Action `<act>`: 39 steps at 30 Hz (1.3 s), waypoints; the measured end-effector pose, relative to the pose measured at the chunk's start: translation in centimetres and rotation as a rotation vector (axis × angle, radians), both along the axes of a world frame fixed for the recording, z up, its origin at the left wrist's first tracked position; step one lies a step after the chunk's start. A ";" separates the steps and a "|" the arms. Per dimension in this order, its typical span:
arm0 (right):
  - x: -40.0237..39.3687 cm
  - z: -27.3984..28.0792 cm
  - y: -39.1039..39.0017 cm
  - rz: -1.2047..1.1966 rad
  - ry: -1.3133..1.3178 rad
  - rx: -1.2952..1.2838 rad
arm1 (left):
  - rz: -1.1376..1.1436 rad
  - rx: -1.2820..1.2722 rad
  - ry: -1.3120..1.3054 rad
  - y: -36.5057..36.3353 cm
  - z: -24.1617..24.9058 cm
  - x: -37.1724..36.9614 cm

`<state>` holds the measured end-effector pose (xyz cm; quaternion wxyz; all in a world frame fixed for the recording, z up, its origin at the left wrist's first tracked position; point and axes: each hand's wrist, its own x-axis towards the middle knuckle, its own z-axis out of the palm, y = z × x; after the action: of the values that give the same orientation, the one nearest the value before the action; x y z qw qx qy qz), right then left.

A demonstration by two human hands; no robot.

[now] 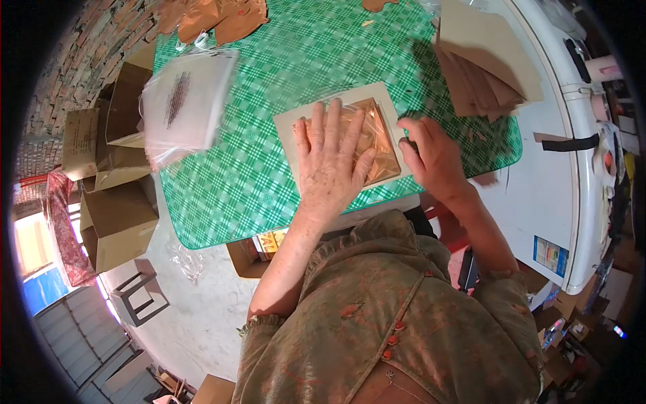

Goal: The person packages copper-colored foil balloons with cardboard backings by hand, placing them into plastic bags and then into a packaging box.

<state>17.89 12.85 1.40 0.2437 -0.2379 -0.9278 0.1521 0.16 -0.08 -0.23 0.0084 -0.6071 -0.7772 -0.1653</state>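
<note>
Left hand [330, 161] flat, fingers spread, over brown packet [382, 145] on card [288, 128], on green surface [259, 175]. Right hand [437, 158] at card's right edge, fingers curled, thumb and forefinger narrowly apart; can't tell if gripping anything.

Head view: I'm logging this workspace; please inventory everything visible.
tablecloth: one, green, centre
card: one, beige, on tablecloth
glossy piece: one, copper, on card
plastic bags: several, clear, left
sheets: several, tan, upper right
flat pieces: several, orange-brown, top
boxes: several, brown, left, bottom
frame: one, grey, floor
cloth: one, red, far left
wall: one, reddish, upper left
casing: one, white, right
clutter: uncountable, mixed, far right
shirt: one, olive, bottom
hands: two, bare; left hand over glossy piece, right hand beside card
</note>
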 end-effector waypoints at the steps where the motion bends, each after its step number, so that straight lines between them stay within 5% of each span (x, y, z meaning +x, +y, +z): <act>1: -0.1 0.1 0.0 -0.028 0.016 -0.019 | 0.000 0.002 -0.002 0.0 0.0 0.0; 39: -1.6 1.2 3.4 0.136 -0.139 -0.298 | -0.020 -0.043 0.010 0.2 0.5 0.2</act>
<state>16.34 16.23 2.65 0.1303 -0.2182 -0.9235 0.2873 0.33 0.12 0.25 -0.0023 -0.6157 -0.7744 -0.1457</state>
